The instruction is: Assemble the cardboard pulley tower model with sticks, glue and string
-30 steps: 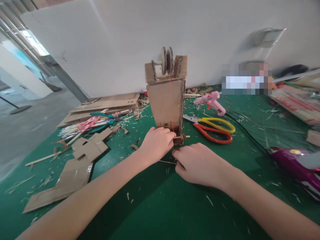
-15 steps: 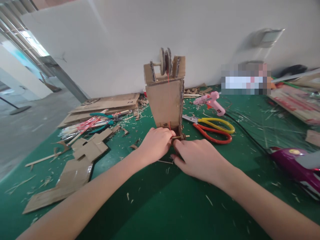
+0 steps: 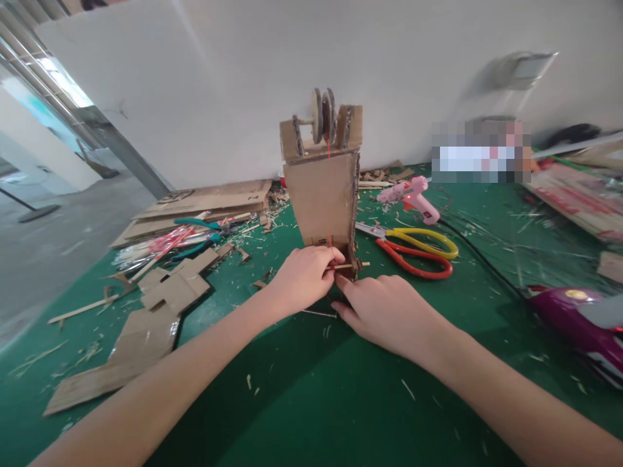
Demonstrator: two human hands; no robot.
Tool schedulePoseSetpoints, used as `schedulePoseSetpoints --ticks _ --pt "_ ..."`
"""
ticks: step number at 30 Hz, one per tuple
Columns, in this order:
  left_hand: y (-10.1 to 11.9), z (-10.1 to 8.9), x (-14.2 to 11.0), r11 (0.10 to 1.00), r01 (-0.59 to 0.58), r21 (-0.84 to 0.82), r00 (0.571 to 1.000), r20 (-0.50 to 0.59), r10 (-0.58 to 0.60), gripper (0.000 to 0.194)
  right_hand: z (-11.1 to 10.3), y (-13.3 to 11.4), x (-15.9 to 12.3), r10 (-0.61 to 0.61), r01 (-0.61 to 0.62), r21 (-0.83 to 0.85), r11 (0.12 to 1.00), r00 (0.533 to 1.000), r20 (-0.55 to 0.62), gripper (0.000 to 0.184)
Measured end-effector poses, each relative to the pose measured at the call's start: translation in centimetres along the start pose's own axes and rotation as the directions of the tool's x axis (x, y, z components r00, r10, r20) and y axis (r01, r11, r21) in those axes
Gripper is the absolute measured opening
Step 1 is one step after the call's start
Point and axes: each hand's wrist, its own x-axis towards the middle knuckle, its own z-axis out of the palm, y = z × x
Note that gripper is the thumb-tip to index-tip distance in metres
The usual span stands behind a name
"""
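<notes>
A tall cardboard model (image 3: 321, 198) stands on the green tabletop, with two round cardboard discs (image 3: 322, 117) on an axle at its top. From the discs a thin red string (image 3: 329, 194) runs down the front to a thin wooden stick (image 3: 346, 266) set across the base. My left hand (image 3: 306, 275) pinches the string beside this stick, fingers closed. At the lower front of the base, my right hand (image 3: 389, 308) has its bent index finger near the stick and its thumb lower down. What lies between them is hidden.
Right of the model lie scissors with yellow and orange handles (image 3: 418, 253), a pink glue gun (image 3: 411, 196) and a purple device (image 3: 574, 321). On the left are cardboard scraps (image 3: 178, 288), teal-handled pliers (image 3: 199, 233), bundled sticks (image 3: 150, 243) and stacked cardboard sheets (image 3: 204, 201).
My left fingers have shifted slightly, showing more of the stick and some red string at it. My right index finger has drawn slightly down from the stick. The model stays in place.
</notes>
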Motion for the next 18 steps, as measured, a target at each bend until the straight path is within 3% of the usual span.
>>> schedulePoseSetpoints --ticks 8,18 --pt "0.2 -1.3 -0.1 0.991 -0.031 -0.128 0.999 0.027 0.035 0.028 0.5 -0.4 0.3 0.060 -0.059 -0.032 0.998 0.998 0.009 0.037" --pt "0.0 -1.4 -0.1 0.990 -0.029 -0.139 0.999 0.017 0.032 0.025 0.0 -0.9 -0.1 0.100 -0.100 -0.052 0.994 0.995 0.008 0.034"
